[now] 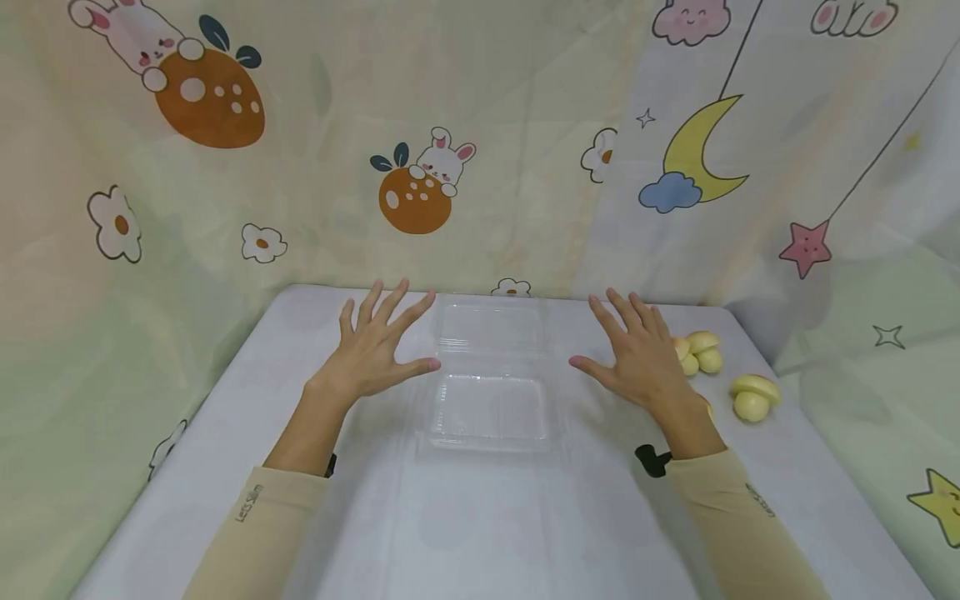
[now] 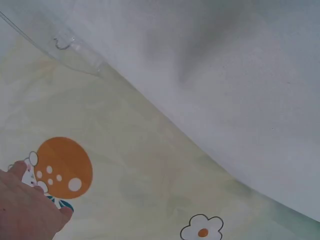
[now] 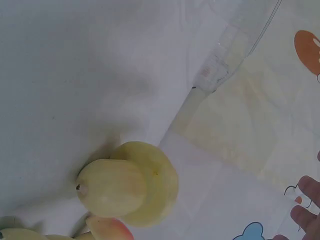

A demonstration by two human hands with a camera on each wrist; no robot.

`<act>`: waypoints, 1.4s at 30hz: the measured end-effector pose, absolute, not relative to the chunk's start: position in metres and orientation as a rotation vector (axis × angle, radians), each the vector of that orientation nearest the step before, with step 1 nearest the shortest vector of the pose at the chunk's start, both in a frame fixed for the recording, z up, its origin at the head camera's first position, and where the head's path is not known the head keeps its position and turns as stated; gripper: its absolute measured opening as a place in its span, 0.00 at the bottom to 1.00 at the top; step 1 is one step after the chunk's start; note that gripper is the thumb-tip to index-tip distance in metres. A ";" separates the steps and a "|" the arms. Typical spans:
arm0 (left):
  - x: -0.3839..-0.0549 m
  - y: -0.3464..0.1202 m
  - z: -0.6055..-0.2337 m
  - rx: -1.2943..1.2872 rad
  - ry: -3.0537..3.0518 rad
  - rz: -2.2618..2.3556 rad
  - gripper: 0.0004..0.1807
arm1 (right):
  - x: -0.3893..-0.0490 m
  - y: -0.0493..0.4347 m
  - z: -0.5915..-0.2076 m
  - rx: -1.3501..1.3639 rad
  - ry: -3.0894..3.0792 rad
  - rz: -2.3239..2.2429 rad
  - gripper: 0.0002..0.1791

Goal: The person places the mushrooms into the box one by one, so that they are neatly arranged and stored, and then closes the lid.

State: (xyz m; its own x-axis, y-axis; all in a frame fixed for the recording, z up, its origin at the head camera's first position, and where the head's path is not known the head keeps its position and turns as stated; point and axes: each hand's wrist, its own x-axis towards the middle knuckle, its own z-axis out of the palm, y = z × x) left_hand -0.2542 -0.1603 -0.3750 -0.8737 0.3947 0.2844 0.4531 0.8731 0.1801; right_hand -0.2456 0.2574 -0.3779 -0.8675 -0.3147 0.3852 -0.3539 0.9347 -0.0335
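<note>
A clear plastic clamshell box [image 1: 491, 408] lies unfolded on the white table between the hands, its lid [image 1: 491, 327] toward the far edge. Left of the box, my left hand [image 1: 378, 346] hovers with fingers spread and its thumb near the hinge side. My right hand [image 1: 637, 358] is likewise spread, held to the right of the box and partly hiding some fruit. Pale yellow fruits [image 1: 703, 352] sit in a group behind that hand, and one stacked pair [image 1: 753, 397] stands farther right. In the right wrist view, a rounded fruit [image 3: 112, 187] shows a small dark stem end; a reddish one lies below.
The white table [image 1: 480, 525] ends at a hanging cloth [image 1: 510, 192] printed with rabbits, flowers and a moon, which also closes both sides. A black strap piece [image 1: 652, 461] shows at the right wrist.
</note>
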 end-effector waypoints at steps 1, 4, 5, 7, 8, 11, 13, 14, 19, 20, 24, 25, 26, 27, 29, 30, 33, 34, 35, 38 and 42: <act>-0.255 -0.160 -0.376 -0.650 -2.806 -0.369 0.54 | -0.246 0.259 -0.378 0.485 -2.713 0.143 0.55; -0.256 -0.160 -0.380 -0.664 -2.804 -0.403 0.53 | -0.246 0.263 -0.381 0.486 -2.711 0.148 0.55; -0.256 -0.161 -0.381 -0.671 -2.802 -0.414 0.52 | -0.246 0.265 -0.381 0.487 -2.708 0.149 0.55; -0.256 -0.161 -0.383 -0.684 -2.791 -0.446 0.52 | -0.246 0.268 -0.382 0.490 -2.703 0.149 0.55; -0.257 -0.161 -0.384 -0.690 -2.786 -0.461 0.52 | -0.246 0.270 -0.383 0.493 -2.701 0.148 0.55; -0.258 -0.161 -0.386 -0.707 -2.769 -0.509 0.51 | -0.245 0.274 -0.382 0.494 -2.709 0.128 0.54; -0.260 -0.161 -0.389 -0.716 -2.761 -0.540 0.50 | -0.244 0.277 -0.383 0.487 -2.719 0.117 0.54; -0.260 -0.161 -0.390 -0.719 -2.757 -0.555 0.50 | -0.243 0.278 -0.382 0.484 -2.719 0.118 0.54; -0.261 -0.159 -0.396 -0.739 -2.728 -0.619 0.50 | -0.242 0.287 -0.385 0.480 -2.713 0.150 0.53; -0.262 -0.159 -0.397 -0.745 -2.721 -0.632 0.50 | -0.242 0.289 -0.386 0.481 -2.711 0.157 0.53; -0.263 -0.159 -0.400 -0.748 -2.703 -0.674 0.50 | -0.243 0.294 -0.389 0.452 -2.702 0.155 0.53; -0.263 -0.159 -0.400 -0.747 -2.698 -0.684 0.50 | -0.243 0.295 -0.390 0.441 -2.702 0.151 0.53; -0.264 -0.159 -0.401 -0.742 -2.694 -0.697 0.49 | -0.243 0.297 -0.391 0.432 -2.702 0.147 0.53; -0.264 -0.159 -0.402 -0.735 -2.693 -0.707 0.49 | -0.243 0.299 -0.392 0.422 -2.702 0.141 0.53; -0.264 -0.159 -0.403 -0.730 -2.695 -0.721 0.48 | -0.241 0.303 -0.393 0.406 -2.707 0.138 0.53; -0.264 -0.159 -0.403 -0.731 -2.698 -0.730 0.47 | -0.241 0.305 -0.394 0.401 -2.711 0.137 0.53; -0.264 -0.158 -0.404 -0.745 -2.702 -0.759 0.45 | -0.240 0.312 -0.395 0.396 -2.723 0.135 0.53; -0.264 -0.158 -0.405 -0.753 -2.696 -0.771 0.45 | -0.240 0.314 -0.394 0.396 -2.728 0.137 0.53; -0.265 -0.157 -0.405 -0.762 -2.684 -0.785 0.44 | -0.240 0.317 -0.394 0.396 -2.733 0.138 0.53; -0.266 -0.155 -0.406 -0.799 -2.618 -0.832 0.40 | -0.241 0.323 -0.394 0.387 -2.740 0.124 0.52; -0.268 -0.153 -0.408 -0.842 -2.526 -0.890 0.35 | -0.239 0.331 -0.395 0.333 -2.756 0.143 0.52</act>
State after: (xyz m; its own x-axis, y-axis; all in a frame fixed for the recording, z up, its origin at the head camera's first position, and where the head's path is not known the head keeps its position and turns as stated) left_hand -0.2682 -0.1526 -0.4082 -0.7699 0.4206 0.4799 0.6286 0.6296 0.4567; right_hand -0.2388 0.3312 -0.3952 -0.9075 -0.2113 0.3631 -0.2478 0.9672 -0.0566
